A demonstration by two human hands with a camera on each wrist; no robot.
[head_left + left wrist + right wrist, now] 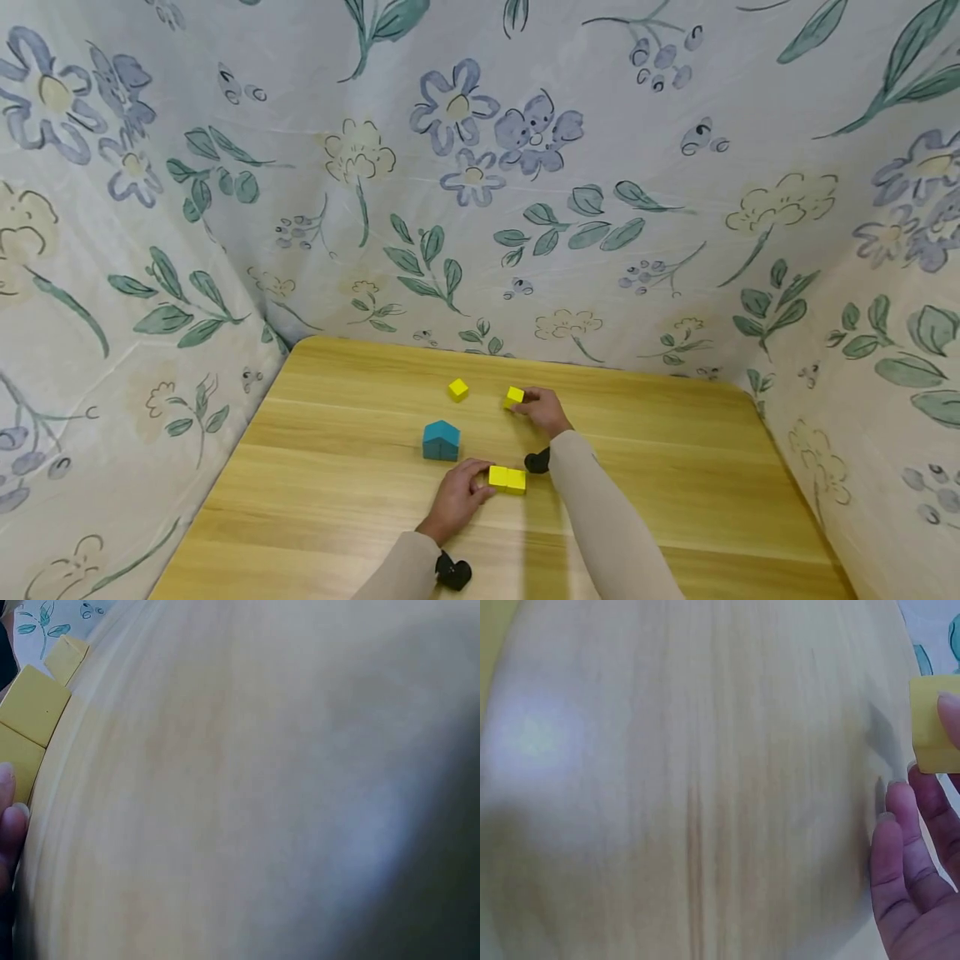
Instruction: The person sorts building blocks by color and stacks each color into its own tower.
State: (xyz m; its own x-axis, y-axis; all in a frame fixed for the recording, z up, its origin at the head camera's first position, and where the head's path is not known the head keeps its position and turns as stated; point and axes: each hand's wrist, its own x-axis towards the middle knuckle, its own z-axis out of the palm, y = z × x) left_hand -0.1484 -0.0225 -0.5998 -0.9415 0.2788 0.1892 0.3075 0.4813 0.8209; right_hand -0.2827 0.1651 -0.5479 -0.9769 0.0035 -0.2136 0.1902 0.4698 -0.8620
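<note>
Two yellow cubes stand side by side on the table, a left cube (497, 477) and a right cube (516, 481). My left hand (455, 502) pinches the left cube at its outer end, with the thumb in front and a finger behind. Farther back, my right hand (545, 408) pinches another yellow cube (513, 398) between thumb and fingers. That held cube (930, 727) shows at the right edge of the right wrist view, with the other fingers spread below it. The left wrist view has only fingertips (9, 825) of the left hand beside the yellow cubes (34, 705).
A loose yellow cube (458, 390) lies near the back of the wooden table (337, 467). Left of the hands stands a blue house-shaped block (441, 441), apparently made of several pieces. Floral cloth (480, 250) surrounds the table's back and sides.
</note>
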